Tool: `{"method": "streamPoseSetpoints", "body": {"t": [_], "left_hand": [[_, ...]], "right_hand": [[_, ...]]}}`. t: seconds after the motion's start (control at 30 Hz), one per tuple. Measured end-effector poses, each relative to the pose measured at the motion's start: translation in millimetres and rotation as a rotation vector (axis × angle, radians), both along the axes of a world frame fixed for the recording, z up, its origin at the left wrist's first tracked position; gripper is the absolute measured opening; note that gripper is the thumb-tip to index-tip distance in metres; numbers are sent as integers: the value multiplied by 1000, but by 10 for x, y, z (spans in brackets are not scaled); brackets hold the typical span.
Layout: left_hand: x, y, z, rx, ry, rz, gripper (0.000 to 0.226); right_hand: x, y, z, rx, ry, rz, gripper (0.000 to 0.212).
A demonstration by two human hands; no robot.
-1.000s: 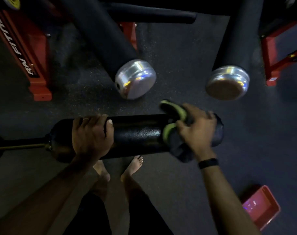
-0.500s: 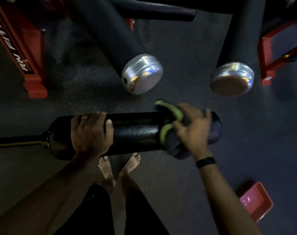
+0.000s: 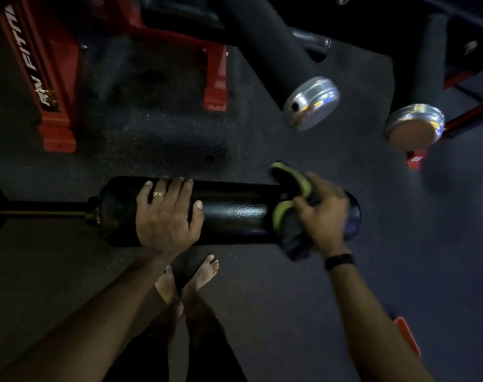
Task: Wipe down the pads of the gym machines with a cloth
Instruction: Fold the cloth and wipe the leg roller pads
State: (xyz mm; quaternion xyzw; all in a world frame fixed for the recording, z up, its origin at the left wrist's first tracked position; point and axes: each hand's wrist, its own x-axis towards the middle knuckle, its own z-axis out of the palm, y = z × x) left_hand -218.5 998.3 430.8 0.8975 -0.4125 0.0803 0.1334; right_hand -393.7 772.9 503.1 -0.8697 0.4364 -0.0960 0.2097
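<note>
A black roller pad [image 3: 235, 213] lies level across the middle of the frame, its surface glossy, with a thin bar [image 3: 42, 213] running out of its left end toward the left edge. The right end of the pad is wrapped in a dark cloth [image 3: 291, 216] with a yellow-green border that shows as two curved strips, one above the pad and one across its front.

The right hand [image 3: 324, 213] grips that cloth against the pad, fingers curled over the top and thumb pinching the green edge; a loose fold of cloth hangs below the pad just beside the wrist, which wears a black band [image 3: 340, 261]. The left hand [image 3: 167, 213] sits on the left half of the pad, palm down, fingers draped over the top and thumb spread toward the right — holding the roller steady. A gold ring [image 3: 159, 193] is on one finger.

Below the pad, at centre, two bare feet [image 3: 190, 282] stand on the dark speckled floor [image 3: 262, 312], one crossed close to the other.

In the upper right, two more black rollers slant down into view, each ending in a shiny metal cap — one cap [image 3: 312, 102] near upper centre-right, the other [image 3: 414, 125] further right. A red frame [image 3: 53, 86] with white lettering fills the upper left, with another red leg [image 3: 215, 78] to its right. A red object [image 3: 407, 337] shows at the lower right, partly hidden by the right forearm; what it is cannot be told.
</note>
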Motion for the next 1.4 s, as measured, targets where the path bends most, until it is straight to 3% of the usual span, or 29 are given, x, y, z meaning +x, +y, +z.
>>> {"method": "streamPoseSetpoints", "body": {"t": [0.07,0.13,0.2,0.33,0.5,0.57,0.63,0.7,0.77,0.83,0.97,1.1,1.17,1.27,1.33,1.4], "left_hand": [[-19,11,-9,-13,-12,-4,49],[-19,4,-34,-29,-32,-2,49],[-35,24,-55,-25,-46,-1,49],[-49,41,-83,-52,-95,3,49],[-125,118,-148,-61,-166,16,52],[-144,132,-155,-53,-157,23,54],[-167,134,-160,-56,-148,42,55],[-159,103,-165,-68,-146,56,55],[-153,85,-168,-74,-165,58,54],[-174,83,-164,-77,-172,69,53],[-208,72,-84,-74,-107,80,51],[-76,-86,276,17,62,135,48],[151,-227,379,126,152,153,51],[328,-320,337,403,191,117,67],[275,-293,285,424,183,121,68],[157,-238,290,361,147,127,65]], "right_hand": [[-186,-318,107,15,63,-286,66],[-53,-323,148,51,200,-351,62],[305,-84,108,42,314,-212,54],[982,625,-57,99,159,142,45],[431,527,-11,88,33,312,57],[-16,248,40,8,6,231,56],[-347,-102,101,6,45,-9,53],[-400,-436,156,76,81,-246,49],[-198,-521,107,116,173,-313,50],[197,-256,3,69,280,-156,48],[822,622,-68,106,137,267,51],[316,574,-57,30,-5,456,61],[-125,225,-87,-29,-6,357,60],[-563,-342,-11,-58,27,39,57],[-482,-565,60,54,90,-128,54],[-193,-574,61,96,237,-163,52]]}}
